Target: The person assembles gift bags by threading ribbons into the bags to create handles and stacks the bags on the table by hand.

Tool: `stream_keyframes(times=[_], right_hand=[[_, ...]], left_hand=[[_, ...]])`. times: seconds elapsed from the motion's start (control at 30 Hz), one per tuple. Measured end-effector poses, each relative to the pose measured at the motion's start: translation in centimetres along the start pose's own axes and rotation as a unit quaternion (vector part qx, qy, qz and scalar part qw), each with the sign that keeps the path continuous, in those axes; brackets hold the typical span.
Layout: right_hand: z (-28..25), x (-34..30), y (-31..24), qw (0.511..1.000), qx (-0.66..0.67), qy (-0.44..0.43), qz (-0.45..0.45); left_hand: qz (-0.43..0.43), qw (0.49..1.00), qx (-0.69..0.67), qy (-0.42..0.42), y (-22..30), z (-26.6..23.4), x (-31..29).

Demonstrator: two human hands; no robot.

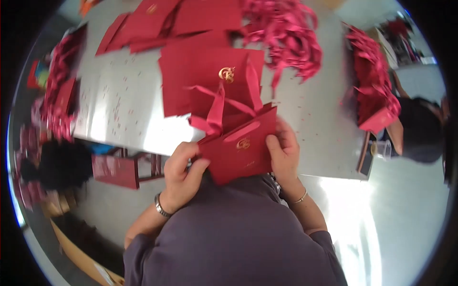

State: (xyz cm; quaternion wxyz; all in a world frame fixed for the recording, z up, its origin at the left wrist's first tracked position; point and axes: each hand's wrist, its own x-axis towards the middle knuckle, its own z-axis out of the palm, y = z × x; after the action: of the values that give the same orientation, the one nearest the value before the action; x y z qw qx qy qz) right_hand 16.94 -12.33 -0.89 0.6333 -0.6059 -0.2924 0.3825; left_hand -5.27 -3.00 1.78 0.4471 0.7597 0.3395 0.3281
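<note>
Between my two hands is a small red paper gift bag (241,159) with a gold emblem on its front and pink ribbon handles (217,107) rising from its top. My left hand (183,169) pinches its left edge, thumb in front. At the right side edge my right hand (285,152) grips it, thumb on the front face and fingers behind. The bag is held upright at the table's near edge, close to my body. Just beyond it, flat red bags (205,66) lie in a stack, the top one bearing a gold emblem.
More flat red bags (205,16) are spread at the table's far side. Beside them lies a tangled heap of pink ribbons (288,38). Ribboned bags stand in rows at the left (62,90) and right (374,86). A wooden chair (117,170) is at the left; a person (422,128) is at the right.
</note>
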Motion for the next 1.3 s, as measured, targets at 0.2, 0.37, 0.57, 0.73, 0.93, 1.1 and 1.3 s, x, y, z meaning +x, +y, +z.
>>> stream_keyframes(times=[0.2,0.37,0.57,0.73,0.93,1.1,1.3], right_hand=[[-1.0,0.8,0.2,0.992,0.107,0.058,-0.018],[-8.0,0.7,-2.9,0.974,0.103,0.154,-0.132],[-19.5,3.5,-8.3,0.937,-0.008,0.281,-0.206],[-25.8,7.1,-12.5,0.930,-0.016,0.308,-0.200],[-22.4,18.7,-13.2,0.925,-0.136,0.265,-0.235],[-23.0,34.1,-11.9,0.926,-0.105,0.273,-0.237],[-26.9,46.2,-9.4,0.860,-0.282,0.392,-0.166]], left_hand=[[0.118,0.969,0.198,-0.084,-3.8,1.2,1.6],[0.198,0.924,0.308,-0.112,-2.7,4.2,2.5],[0.181,0.921,0.334,-0.087,-3.2,3.8,1.9],[0.182,0.923,0.330,-0.076,-2.9,4.2,2.4],[0.182,0.924,0.327,-0.073,-2.4,4.4,2.7],[0.178,0.933,0.310,-0.049,-2.8,4.4,2.2],[0.156,0.939,0.304,-0.036,-2.9,4.7,1.6]])
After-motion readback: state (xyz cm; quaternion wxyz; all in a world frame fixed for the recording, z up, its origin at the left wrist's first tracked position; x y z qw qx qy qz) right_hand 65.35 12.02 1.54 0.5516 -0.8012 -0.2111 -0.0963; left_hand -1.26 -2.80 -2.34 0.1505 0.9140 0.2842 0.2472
